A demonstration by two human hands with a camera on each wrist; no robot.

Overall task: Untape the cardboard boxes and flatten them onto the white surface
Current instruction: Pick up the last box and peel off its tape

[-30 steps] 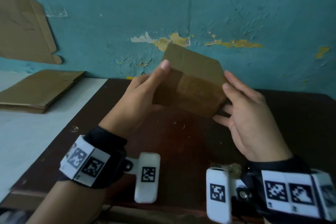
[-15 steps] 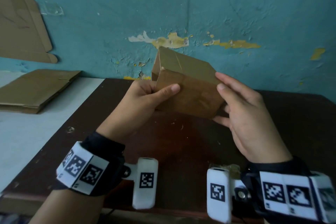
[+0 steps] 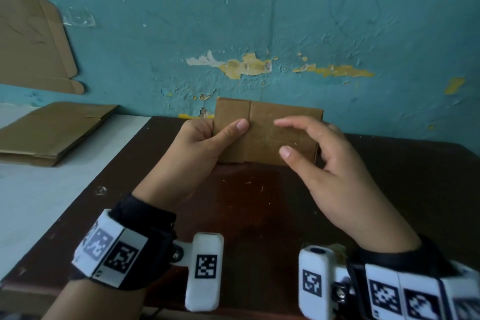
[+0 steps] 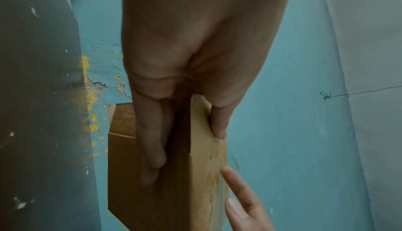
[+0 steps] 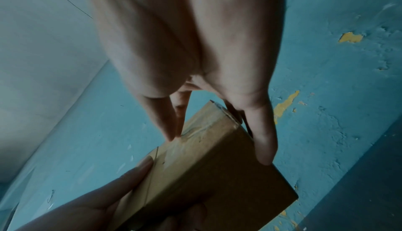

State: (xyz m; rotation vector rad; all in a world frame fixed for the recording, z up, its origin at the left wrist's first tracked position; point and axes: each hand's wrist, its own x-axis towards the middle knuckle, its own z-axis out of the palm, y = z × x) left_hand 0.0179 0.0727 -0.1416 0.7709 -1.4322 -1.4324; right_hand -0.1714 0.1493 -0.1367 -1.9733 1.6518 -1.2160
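Note:
A small brown cardboard box (image 3: 262, 135) is held upright just above the dark table, one broad face turned toward me. A vertical seam (image 3: 250, 122) runs down that face, and glossy clear tape (image 5: 195, 131) covers it near the right end. My left hand (image 3: 223, 135) grips the left end, thumb on the front by the seam and fingers behind (image 4: 152, 140). My right hand (image 3: 311, 132) straddles the right end. Its thumb and forefinger touch the taped face, and another finger (image 5: 265, 140) lies along the far side.
Flattened cardboard (image 3: 52, 132) lies on the white surface (image 3: 39, 202) at the left. Another flat sheet (image 3: 31, 41) leans on the teal wall (image 3: 285, 21) beside a stuck scrap of tape (image 3: 80, 18). The dark brown table (image 3: 246, 202) spreads below my hands.
The box has turned from a tilted, corner-on pose to face me squarely and sits lower. My left thumb now lies on the front face. My right fingers have come round onto that face.

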